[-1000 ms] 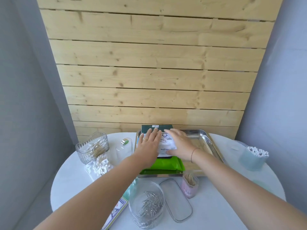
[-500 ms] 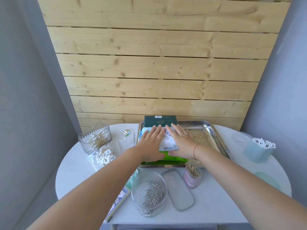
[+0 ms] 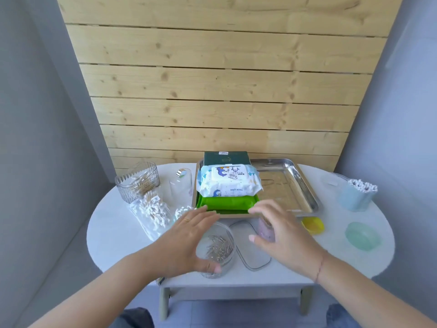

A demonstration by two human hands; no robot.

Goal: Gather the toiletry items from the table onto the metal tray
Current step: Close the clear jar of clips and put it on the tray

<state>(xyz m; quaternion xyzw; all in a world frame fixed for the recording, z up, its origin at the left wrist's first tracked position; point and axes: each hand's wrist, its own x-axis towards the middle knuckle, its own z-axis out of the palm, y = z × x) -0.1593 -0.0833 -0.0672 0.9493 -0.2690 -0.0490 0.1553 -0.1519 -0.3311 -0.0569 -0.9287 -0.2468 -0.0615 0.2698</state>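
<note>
A metal tray [image 3: 298,183] sits at the back of the white round table [image 3: 111,233]. In its left half lie a dark green box [image 3: 225,158], a green pack [image 3: 227,202] and, on top of the pack, a white baby wipes pack [image 3: 228,182]. My left hand [image 3: 186,237] hovers open over a clear jar of metal clips [image 3: 218,250]. My right hand [image 3: 282,233] hovers open just in front of the tray, covering part of a pink toothpick pot [image 3: 266,229]. Neither hand holds anything.
On the left stand a ribbed clear box of cotton swabs [image 3: 138,182], a clear swab bag [image 3: 153,214] and a clear cup [image 3: 181,185]. A clear lid [image 3: 251,254] lies near the front. On the right are a blue swab cup [image 3: 356,195], a yellow lid [image 3: 313,224] and a mint lid [image 3: 361,235].
Both hands have let go of the baby wipes pack and drawn back toward me, off the tray. The pack now rests on the green pack. The camera tilted down.
</note>
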